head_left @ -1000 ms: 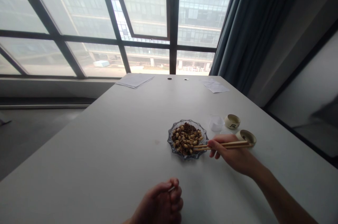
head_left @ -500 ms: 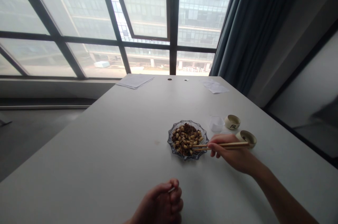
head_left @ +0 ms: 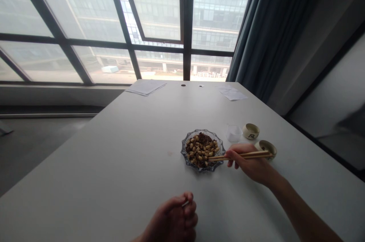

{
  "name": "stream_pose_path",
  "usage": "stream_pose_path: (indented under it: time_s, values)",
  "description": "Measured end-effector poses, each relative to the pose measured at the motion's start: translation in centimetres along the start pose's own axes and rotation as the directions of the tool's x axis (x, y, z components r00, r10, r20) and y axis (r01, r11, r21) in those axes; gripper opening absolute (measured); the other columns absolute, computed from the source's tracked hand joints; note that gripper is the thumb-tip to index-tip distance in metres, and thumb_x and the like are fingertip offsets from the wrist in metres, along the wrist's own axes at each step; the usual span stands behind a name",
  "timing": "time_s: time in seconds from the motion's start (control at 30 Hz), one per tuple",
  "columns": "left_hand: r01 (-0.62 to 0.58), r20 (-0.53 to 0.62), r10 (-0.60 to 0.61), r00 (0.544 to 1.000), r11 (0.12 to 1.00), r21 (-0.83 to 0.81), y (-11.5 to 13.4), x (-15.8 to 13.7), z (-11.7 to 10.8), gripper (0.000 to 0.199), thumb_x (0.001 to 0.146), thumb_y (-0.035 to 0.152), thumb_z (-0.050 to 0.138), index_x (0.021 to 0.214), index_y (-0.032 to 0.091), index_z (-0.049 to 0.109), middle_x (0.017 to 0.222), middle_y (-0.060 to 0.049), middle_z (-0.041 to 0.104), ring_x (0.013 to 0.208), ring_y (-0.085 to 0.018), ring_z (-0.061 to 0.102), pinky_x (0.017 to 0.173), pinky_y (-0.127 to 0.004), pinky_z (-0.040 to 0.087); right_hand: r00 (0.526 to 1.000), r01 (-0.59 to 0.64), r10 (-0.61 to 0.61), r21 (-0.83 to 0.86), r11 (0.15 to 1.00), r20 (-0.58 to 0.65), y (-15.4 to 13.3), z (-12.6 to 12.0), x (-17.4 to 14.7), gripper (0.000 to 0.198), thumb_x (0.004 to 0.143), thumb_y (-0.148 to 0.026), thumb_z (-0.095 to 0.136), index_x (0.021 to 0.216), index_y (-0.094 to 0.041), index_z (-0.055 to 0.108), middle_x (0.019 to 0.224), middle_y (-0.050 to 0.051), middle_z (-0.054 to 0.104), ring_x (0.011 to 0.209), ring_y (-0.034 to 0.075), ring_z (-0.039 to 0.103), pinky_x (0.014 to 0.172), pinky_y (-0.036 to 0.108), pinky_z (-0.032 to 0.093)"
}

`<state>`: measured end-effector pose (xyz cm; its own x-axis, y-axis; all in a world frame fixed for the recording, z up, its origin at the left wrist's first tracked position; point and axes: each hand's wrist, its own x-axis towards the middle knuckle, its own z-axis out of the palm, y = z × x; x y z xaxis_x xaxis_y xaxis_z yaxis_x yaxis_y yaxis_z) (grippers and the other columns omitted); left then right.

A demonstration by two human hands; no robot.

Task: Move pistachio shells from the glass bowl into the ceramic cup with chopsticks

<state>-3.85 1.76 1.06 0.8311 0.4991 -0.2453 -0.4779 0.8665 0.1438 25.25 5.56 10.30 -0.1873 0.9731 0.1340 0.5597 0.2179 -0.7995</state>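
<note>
My right hand (head_left: 246, 160) is closed around a pair of wooden chopsticks (head_left: 258, 154). Their tips reach over the right side of a scalloped glass dish (head_left: 184, 160) and touch its contents. Pistachios (head_left: 192, 151) fill most of that dish, mixed with small dark pieces (head_left: 204, 138) heaped toward the back. Whether the tips pinch a nut I cannot tell. In front of the dish, apart from it, my left hand (head_left: 176, 215) rests on the table with fingers curled in and thumb against the forefinger; nothing shows inside it.
Beyond my right hand stand two small pale cups, one farther back (head_left: 251, 132) and one partly hidden by my hand (head_left: 266, 147). A clear plastic box (head_left: 234, 133) sits beside them. Papers (head_left: 146, 87) lie at the far left of the white table (head_left: 114, 151), another sheet (head_left: 233, 93) far right.
The chopstick tips have drawn together at the right side of the pistachios. My right hand has barely shifted, and my left hand stays in place.
</note>
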Motion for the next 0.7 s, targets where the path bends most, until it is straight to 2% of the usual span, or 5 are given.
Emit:
stream_pose_path:
  time_s: [0.1, 0.23, 0.37, 0.7]
  values:
    - [-0.011, -0.012, 0.011, 1.000, 1.000, -0.011, -0.1, -0.1, 0.1, 0.012, 0.078, 0.022, 0.074, 0.088, 0.016, 0.069, 0.068, 0.003, 0.051, 0.061, -0.011, 0.047, 0.057, -0.024, 0.029, 0.993, 0.055, -0.057, -0.017, 0.998, -0.104, 0.4, 0.7, 0.0, 0.053, 0.102, -0.049, 0.050, 0.062, -0.018, 0.067, 0.057, 0.000, 0.060, 0.056, 0.012, 0.055, 0.060, 0.026, 0.043]
    - [-0.027, -0.010, 0.027, 1.000, 0.999, -0.020, -0.3, -0.1, 0.1, 0.013, 0.079, 0.023, 0.073, 0.089, 0.016, 0.069, 0.069, 0.003, 0.052, 0.061, -0.011, 0.047, 0.057, -0.024, 0.029, 0.976, 0.019, 0.004, 0.105, 0.994, -0.219, 1.3, 1.7, 0.0, 0.051, 0.101, -0.052, 0.049, 0.071, -0.017, 0.071, 0.048, -0.003, 0.051, 0.046, 0.012, 0.048, 0.050, 0.025, 0.038]
    - [-0.011, 0.001, 0.011, 1.000, 1.000, -0.003, -0.1, 0.0, -0.1, 0.013, 0.078, 0.023, 0.074, 0.088, 0.016, 0.069, 0.068, 0.003, 0.052, 0.061, -0.011, 0.047, 0.057, -0.024, 0.029, 0.946, 0.005, 0.072, 0.236, 0.972, -0.315, 2.1, 2.1, -0.1, 0.054, 0.098, -0.056, 0.052, 0.069, -0.016, 0.071, 0.046, -0.001, 0.053, 0.044, 0.012, 0.049, 0.049, 0.025, 0.039]
    - [-0.005, 0.006, 0.005, 1.000, 1.000, -0.007, 0.0, 0.0, -0.3, 0.013, 0.079, 0.022, 0.074, 0.089, 0.016, 0.069, 0.068, 0.002, 0.052, 0.061, -0.011, 0.048, 0.057, -0.024, 0.030, 0.880, -0.057, 0.252, 0.437, 0.898, -0.403, 2.7, 1.5, -0.9, 0.053, 0.091, -0.063, 0.060, 0.071, -0.015, 0.072, 0.045, 0.001, 0.056, 0.042, 0.012, 0.047, 0.043, 0.024, 0.034]
